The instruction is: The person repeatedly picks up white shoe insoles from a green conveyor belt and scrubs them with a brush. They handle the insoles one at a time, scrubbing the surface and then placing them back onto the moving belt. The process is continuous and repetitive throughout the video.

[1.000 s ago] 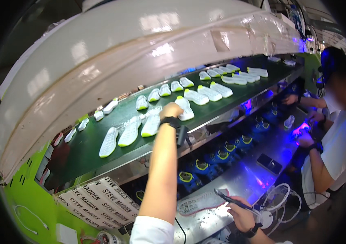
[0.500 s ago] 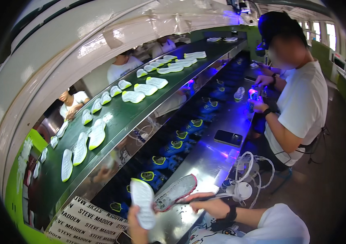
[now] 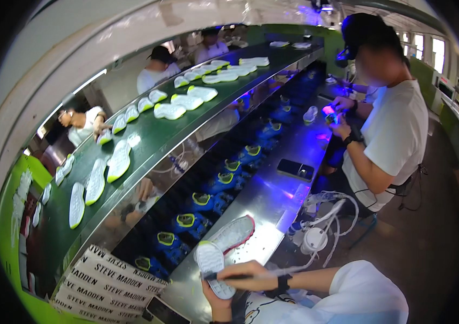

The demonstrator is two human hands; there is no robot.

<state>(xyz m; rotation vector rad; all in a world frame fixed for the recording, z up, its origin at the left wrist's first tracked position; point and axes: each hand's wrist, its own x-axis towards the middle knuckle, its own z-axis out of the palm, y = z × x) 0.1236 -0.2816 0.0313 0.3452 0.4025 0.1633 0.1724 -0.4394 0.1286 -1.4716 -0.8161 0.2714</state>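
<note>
The right hand point(image 3: 251, 270) is closing around a thin dark pen-like tool point(image 3: 229, 276) and laying its tip across a white sole point(image 3: 211, 266) with a yellow-green rim. The left hand point(image 3: 219, 305) is gripping that sole from below at its near end, holding it just above the near edge of the steel bench point(image 3: 272, 197). A second sole point(image 3: 233, 233), white with a red edge, is lying on the bench just beyond the held one, nearly touching it.

What could go wrong, as I judge it: the sole is being held only at one end, so pressure from the tool may be bending or tipping it, and the tip could be sliding off its line. The red-edged sole is sitting so close that a nudge could be pushing it toward the bench edge.

The bench is shining and reflecting violet lamp light. A dark phone point(image 3: 296, 169) is lying on it well beyond the held sole, and white cables point(image 3: 326, 216) are hanging off its edge to the right of the sole. Beyond the bench a row of blue shoes point(image 3: 202, 201) is running along a lower level, and above that a green belt point(image 3: 148, 146) is carrying white soles. Another person point(image 3: 386, 135) in a white shirt is working further along the bench, and others are standing past the belt.
</note>
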